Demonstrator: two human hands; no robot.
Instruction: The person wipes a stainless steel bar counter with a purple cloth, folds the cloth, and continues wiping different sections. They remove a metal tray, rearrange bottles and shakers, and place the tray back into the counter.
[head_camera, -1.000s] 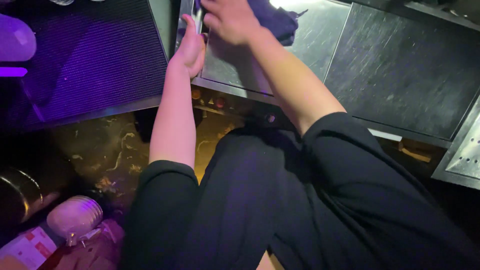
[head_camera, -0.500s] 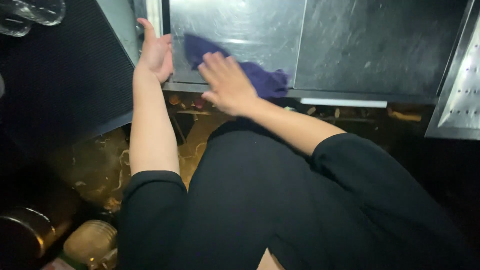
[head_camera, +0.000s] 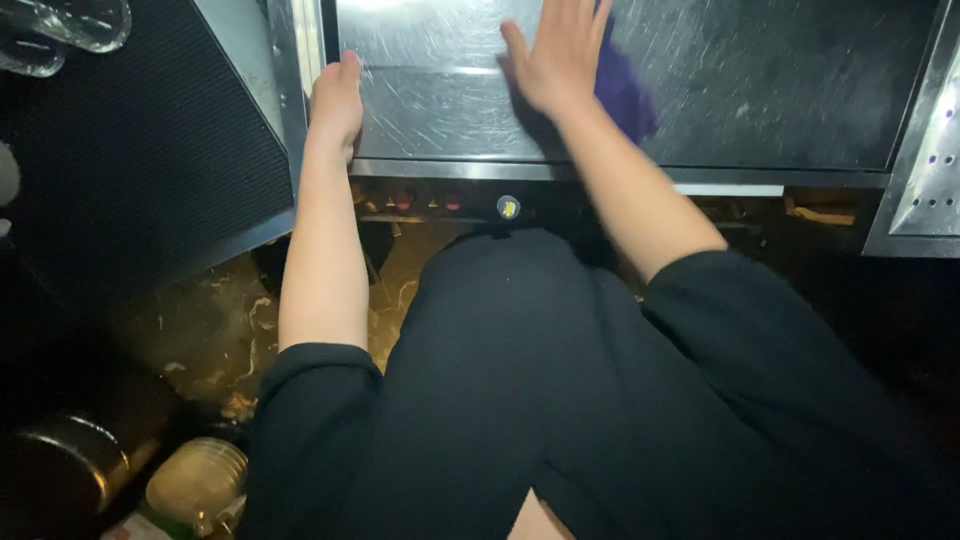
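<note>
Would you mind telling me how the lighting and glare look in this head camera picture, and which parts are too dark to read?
Head view: bright glare on the scratched steel surface near its top edge; the right hand casts a soft shadow over the purple cloth; the left hand is evenly lit; the black mat and the floor corners are too dark to read.

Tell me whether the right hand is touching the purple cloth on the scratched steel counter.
Touching. The head view shows the right hand pressed flat on the purple cloth, which spreads out from under its palm with no gap.
</note>
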